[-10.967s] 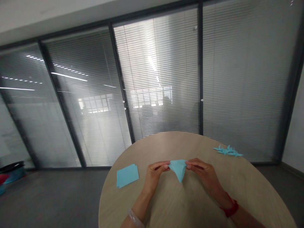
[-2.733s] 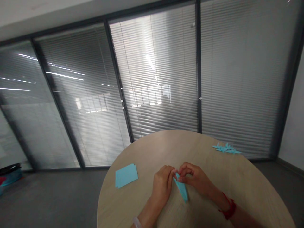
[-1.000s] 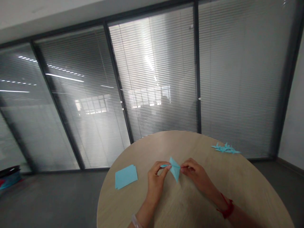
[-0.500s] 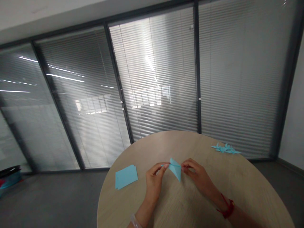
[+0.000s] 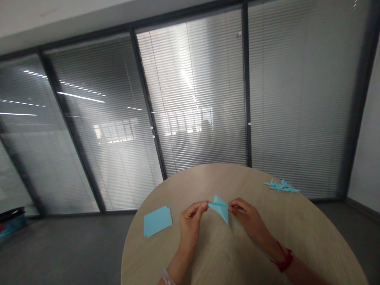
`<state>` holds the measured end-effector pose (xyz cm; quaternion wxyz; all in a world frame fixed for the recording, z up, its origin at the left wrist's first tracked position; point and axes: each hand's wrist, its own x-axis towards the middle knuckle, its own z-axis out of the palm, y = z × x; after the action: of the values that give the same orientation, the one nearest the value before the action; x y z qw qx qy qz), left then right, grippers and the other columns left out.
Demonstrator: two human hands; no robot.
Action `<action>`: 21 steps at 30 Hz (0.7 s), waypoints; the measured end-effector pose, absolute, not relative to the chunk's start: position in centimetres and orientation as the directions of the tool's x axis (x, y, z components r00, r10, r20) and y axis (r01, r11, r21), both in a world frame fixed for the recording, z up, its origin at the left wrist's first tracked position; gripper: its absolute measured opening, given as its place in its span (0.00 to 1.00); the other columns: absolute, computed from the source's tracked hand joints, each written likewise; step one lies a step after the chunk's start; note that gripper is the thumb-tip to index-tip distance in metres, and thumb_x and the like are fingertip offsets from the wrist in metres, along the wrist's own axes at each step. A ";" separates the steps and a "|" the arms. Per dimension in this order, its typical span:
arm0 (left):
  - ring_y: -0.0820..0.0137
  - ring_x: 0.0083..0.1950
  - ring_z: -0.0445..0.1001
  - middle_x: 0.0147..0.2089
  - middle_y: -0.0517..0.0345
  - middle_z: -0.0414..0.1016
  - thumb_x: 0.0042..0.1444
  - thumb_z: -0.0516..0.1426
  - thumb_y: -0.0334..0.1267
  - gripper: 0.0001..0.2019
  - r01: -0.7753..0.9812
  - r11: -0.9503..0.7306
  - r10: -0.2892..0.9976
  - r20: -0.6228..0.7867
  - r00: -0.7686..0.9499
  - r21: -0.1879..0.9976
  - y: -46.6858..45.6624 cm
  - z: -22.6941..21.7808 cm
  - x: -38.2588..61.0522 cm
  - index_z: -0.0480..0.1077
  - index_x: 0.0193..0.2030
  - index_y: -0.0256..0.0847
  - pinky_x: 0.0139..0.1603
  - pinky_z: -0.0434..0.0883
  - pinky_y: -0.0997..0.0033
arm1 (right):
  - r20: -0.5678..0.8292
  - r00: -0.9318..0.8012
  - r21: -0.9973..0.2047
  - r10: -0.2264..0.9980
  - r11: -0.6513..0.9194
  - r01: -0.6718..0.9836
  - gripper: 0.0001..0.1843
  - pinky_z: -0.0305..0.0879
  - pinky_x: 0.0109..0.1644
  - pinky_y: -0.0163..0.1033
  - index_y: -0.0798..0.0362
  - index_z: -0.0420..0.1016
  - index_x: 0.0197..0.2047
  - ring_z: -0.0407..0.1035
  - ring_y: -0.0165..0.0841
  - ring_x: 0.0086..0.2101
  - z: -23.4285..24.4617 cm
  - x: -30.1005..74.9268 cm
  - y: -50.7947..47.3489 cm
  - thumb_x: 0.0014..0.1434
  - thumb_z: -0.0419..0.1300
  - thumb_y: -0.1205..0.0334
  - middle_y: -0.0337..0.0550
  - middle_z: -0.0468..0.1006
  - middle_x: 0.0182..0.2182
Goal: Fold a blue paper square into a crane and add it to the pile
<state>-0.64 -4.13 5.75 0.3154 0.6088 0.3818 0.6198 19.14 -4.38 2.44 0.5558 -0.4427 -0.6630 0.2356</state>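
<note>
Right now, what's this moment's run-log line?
left hand: pinches folded blue paper | right hand: pinches its other corner | nearby: blue paper stack

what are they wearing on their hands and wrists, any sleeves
The left hand is bare, with no glove, and its wrist wears a pale translucent bangle. The right hand is bare too, with a red cord-like band around its wrist. No sleeves show on either forearm.
</note>
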 end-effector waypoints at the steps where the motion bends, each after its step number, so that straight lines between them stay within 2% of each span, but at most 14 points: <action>1: 0.64 0.35 0.78 0.34 0.51 0.82 0.51 0.60 0.46 0.13 0.068 -0.519 0.851 0.522 -0.060 0.852 -4.0 5.7 -0.7 0.80 0.34 0.39 0.40 0.75 0.67 | 0.528 0.016 -0.806 0.849 0.495 0.324 0.13 0.65 0.43 0.39 0.50 0.74 0.32 0.71 0.37 0.36 2.4 19.2 -4.4 0.57 0.57 0.51 0.41 0.77 0.32; 7: 0.63 0.39 0.79 0.41 0.49 0.81 0.56 0.56 0.48 0.16 0.046 -0.547 0.835 0.548 -0.042 0.836 -3.7 5.5 -1.0 0.79 0.39 0.39 0.40 0.76 0.65 | 0.560 0.063 -0.785 0.826 0.505 0.360 0.12 0.63 0.42 0.39 0.50 0.73 0.31 0.70 0.37 0.36 2.7 19.1 -4.5 0.59 0.56 0.52 0.41 0.76 0.31; 12: 0.61 0.41 0.79 0.40 0.51 0.81 0.49 0.62 0.43 0.12 0.113 -0.544 0.838 0.545 0.020 0.832 -4.0 5.4 -0.8 0.79 0.39 0.41 0.46 0.75 0.62 | 0.603 0.057 -0.744 0.796 0.536 0.398 0.09 0.62 0.44 0.39 0.49 0.73 0.32 0.70 0.37 0.37 2.5 19.1 -4.7 0.60 0.56 0.55 0.41 0.76 0.33; 21: 0.61 0.43 0.79 0.39 0.53 0.82 0.52 0.61 0.42 0.10 0.153 -0.557 0.827 0.562 0.016 0.816 -4.4 5.7 -0.7 0.80 0.37 0.42 0.48 0.74 0.64 | 0.637 0.051 -0.706 0.769 0.555 0.441 0.10 0.63 0.45 0.40 0.49 0.73 0.33 0.70 0.37 0.38 2.2 19.3 -4.5 0.61 0.55 0.55 0.42 0.76 0.34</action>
<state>-0.65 -4.41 5.67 0.2844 0.6537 0.3749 0.5927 19.29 -4.49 2.23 0.5690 -0.4492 -0.6736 0.1443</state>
